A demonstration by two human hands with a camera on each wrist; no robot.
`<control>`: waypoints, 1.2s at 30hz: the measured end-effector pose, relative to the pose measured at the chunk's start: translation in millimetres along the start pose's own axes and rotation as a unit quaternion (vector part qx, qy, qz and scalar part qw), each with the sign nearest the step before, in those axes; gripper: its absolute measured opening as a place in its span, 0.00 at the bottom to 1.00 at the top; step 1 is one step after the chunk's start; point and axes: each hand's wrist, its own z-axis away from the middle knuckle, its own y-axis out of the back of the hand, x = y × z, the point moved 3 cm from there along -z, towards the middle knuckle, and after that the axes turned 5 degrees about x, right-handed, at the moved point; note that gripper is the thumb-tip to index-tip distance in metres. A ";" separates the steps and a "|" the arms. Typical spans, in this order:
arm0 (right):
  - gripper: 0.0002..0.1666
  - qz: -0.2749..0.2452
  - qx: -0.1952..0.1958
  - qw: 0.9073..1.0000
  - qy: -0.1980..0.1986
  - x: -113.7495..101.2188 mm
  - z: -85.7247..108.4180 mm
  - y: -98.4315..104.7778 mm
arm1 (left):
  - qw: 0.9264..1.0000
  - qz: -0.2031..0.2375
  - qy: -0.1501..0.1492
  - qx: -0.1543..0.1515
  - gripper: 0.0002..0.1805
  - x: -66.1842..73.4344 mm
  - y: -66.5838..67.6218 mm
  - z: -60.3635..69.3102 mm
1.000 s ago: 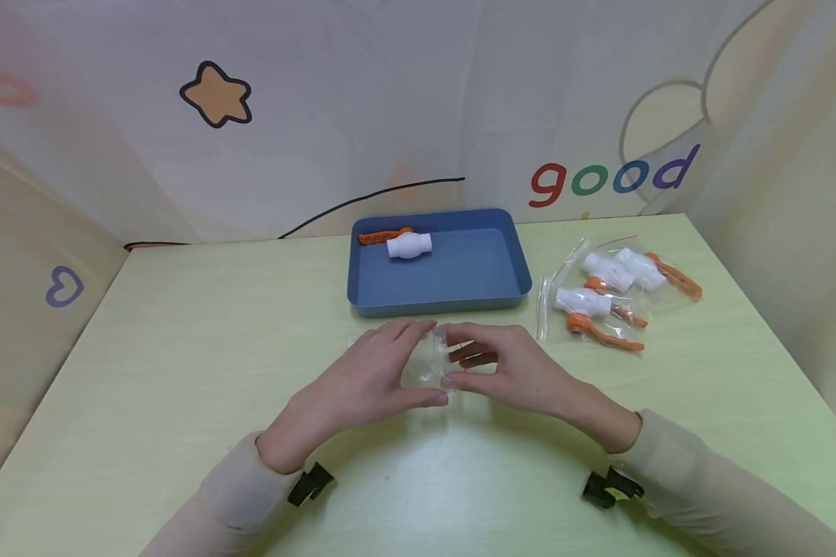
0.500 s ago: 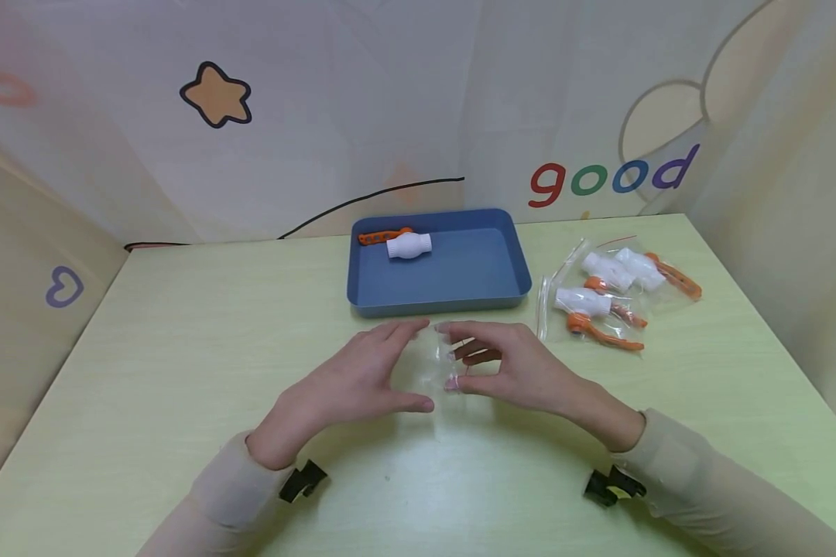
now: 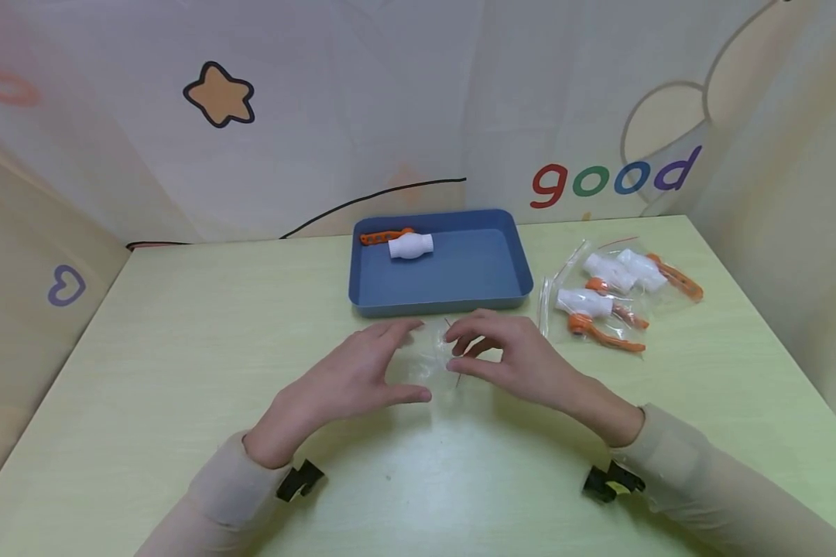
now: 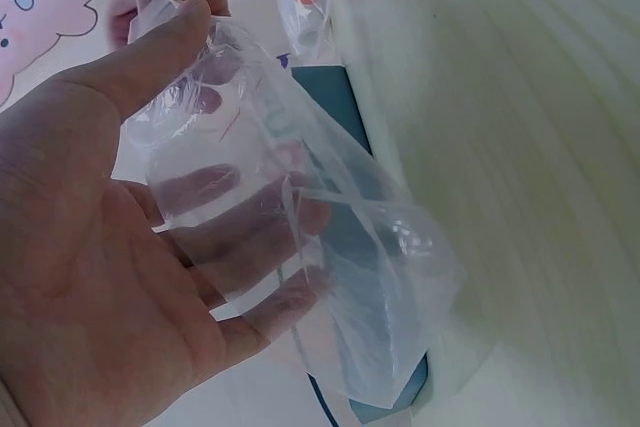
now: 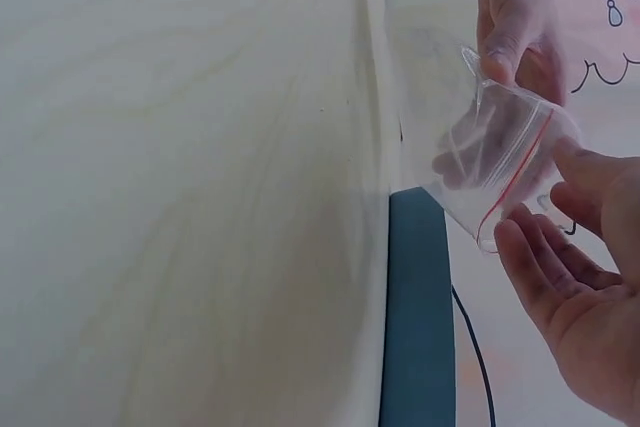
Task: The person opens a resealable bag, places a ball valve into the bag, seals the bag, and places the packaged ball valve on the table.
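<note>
A clear zip-lock bag [image 5: 490, 157] with a red line along its zip end hangs between both hands, just above the table. In the head view my right hand [image 3: 505, 352] is at its right end, thumb and fingertips close together, pinching the plastic near the red line. My left hand [image 3: 355, 375] is at the other side, thumb and fingers spread wide apart. The left wrist view has the left thumb [image 4: 165, 52] against the bag's edge, while the straight fingers [image 4: 270, 227] show through the film. No contents are visible inside the bag.
Behind the hands stands a blue tray [image 3: 477, 302] holding a white ribbed plastic piece [image 3: 411, 246] and an orange handle [image 3: 385, 237]. At the right lie several bagged white pieces [image 3: 585, 302] with orange handles. A printed curtain [image 3: 362, 100] closes off the back.
My right hand's thumb and fingertips have drawn closer together along the bag's red-lined end. The left hand has shifted slightly left, staying spread. The tray and bagged pieces have not moved.
</note>
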 end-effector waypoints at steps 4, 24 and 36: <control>0.13 0.014 0.031 0.999 0.019 0.2 -4.6 7.6 | 1.000 -0.001 0.013 0.000 0.48 -1.8 0.8 1.1; 0.07 0.116 0.054 0.992 -0.007 20.9 -63.9 26.5 | 1.000 -0.008 0.008 -0.003 0.48 -4.4 2.7 6.4; 0.21 0.203 -0.047 0.976 -0.057 45.7 -107.9 23.7 | 1.000 -0.022 0.010 -0.019 0.48 -0.7 2.2 8.9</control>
